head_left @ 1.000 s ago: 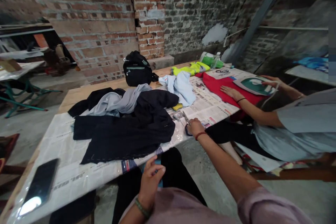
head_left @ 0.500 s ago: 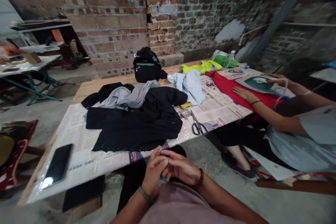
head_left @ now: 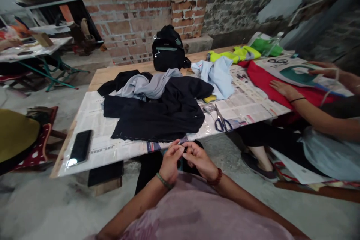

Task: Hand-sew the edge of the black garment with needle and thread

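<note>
Close before my body, at the near table edge, my left hand [head_left: 170, 162] and my right hand [head_left: 201, 161] meet at the fingertips. Both are closed in a pinch; whatever lies between the fingers is too small to make out. Just beyond them a dark garment [head_left: 157, 120] is spread on the table, with light stitches along its near hem. A grey cloth [head_left: 152, 85] is bunched behind it. Scissors with dark blue handles [head_left: 223, 123] lie to the right, near the edge. A light blue cloth [head_left: 218, 78] is crumpled farther back.
Newspaper under clear plastic covers the table [head_left: 250, 101]. A phone [head_left: 81, 146] lies at the left corner. A black backpack [head_left: 168, 50] stands at the back. On the right, a co-worker's hand [head_left: 284, 89] presses red cloth [head_left: 261, 78] beside an iron [head_left: 298, 75].
My hands have gone from loosely interlaced fingers to a fingertip pinch. The view has shifted, so the table sits higher and further right. A yellow-green rounded shape shows more at the left.
</note>
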Tool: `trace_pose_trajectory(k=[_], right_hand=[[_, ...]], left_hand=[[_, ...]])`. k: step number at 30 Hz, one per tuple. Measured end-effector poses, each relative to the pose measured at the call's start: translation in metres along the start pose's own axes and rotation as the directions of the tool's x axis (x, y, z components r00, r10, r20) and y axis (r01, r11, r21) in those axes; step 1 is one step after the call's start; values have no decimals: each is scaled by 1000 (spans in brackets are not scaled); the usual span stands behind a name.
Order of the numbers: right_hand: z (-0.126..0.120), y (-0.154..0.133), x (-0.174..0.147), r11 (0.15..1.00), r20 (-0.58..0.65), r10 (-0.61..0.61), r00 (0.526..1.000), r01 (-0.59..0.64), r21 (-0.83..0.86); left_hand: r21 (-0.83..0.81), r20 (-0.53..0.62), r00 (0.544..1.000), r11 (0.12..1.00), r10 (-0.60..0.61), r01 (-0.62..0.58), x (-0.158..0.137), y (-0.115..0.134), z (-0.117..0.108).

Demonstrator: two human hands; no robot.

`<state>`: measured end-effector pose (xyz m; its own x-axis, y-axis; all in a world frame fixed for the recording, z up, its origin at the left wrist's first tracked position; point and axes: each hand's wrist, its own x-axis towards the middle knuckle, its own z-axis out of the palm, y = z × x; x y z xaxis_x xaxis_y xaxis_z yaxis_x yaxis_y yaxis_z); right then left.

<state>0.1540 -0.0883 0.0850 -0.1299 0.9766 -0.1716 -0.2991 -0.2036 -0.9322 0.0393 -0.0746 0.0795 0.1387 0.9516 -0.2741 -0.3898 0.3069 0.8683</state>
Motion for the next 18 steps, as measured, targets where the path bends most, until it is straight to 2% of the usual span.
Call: trace_pose_trajectory(k=[3,6,10,12,14,18], right_hand=[[-2,4,1,981,-85,-88,992,71,-182],[-3,7,0,900,-163,-241,957,158,-406],[-2,5,-2,767,-141,-366,920,213,-605],[-2,3,-2,720,-119,-415,902,246,-649],[-2,1,-2,712,-112,-441,890,271,-648],[-6,1,0,805,-163,-381,910,239,-543]], left_hand=[[-67,-1,999,997,-42,42,-1,1,2],[-116,-4,997,990,-83,82,-1,2,4],[-141,8,995,985,-98,98,-1,1,4],[-144,7,995,984,-103,103,-1,1,4],[-144,1,994,983,-111,110,-1,1,4],[-145,-11,993,983,-117,115,0,2,2]])
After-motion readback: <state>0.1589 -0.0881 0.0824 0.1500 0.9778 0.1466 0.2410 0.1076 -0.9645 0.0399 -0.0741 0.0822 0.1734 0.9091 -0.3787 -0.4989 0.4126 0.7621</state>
